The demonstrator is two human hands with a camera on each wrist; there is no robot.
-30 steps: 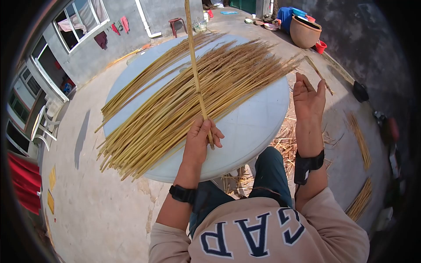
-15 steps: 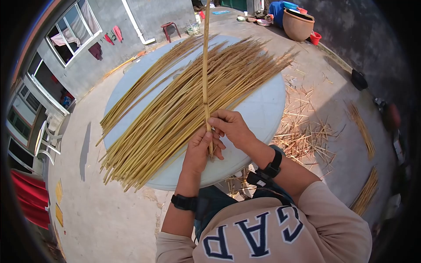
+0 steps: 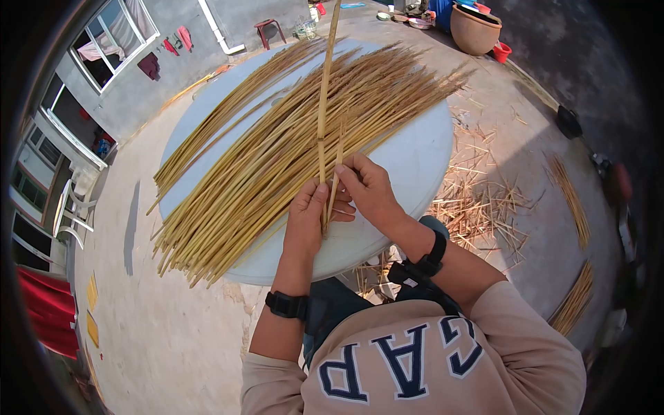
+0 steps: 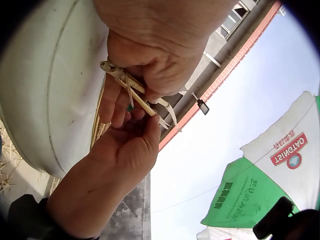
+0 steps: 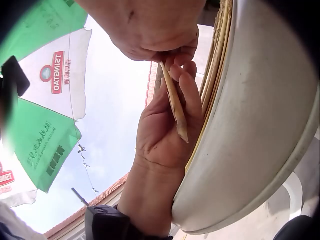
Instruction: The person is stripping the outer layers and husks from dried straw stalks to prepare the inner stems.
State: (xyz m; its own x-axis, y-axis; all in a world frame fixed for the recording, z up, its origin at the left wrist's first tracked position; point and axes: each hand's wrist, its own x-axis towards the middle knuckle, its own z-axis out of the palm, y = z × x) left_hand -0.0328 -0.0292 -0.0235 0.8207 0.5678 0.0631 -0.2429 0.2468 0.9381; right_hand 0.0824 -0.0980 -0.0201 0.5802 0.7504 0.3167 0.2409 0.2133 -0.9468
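Note:
My left hand (image 3: 304,214) grips a long dry reed stalk (image 3: 323,104) near its lower end, over the near part of the table, with the stalk standing almost upright. Close beside it, my right hand (image 3: 373,190) pinches a thin husk strip (image 3: 340,142) that stands apart from the stalk at the top. In the left wrist view the stalk's cut end (image 4: 111,69) sticks out by the left hand, and frayed strip ends show near the right fingertips. The right wrist view has the stalk's butt (image 5: 181,132) lying across the left palm.
A round pale table (image 3: 415,142) bears a large spread of feathery-topped reed stalks (image 3: 277,173) and a smaller bundle (image 3: 228,124) behind. Peeled husk scraps (image 3: 477,200) litter the ground at the right, near two bundles (image 3: 570,200). A big clay pot (image 3: 475,31) stands far right.
My right hand was spread open off to the right, a loose husk piece in the air by it. It came in to the stalk, and a strip now stands away from it.

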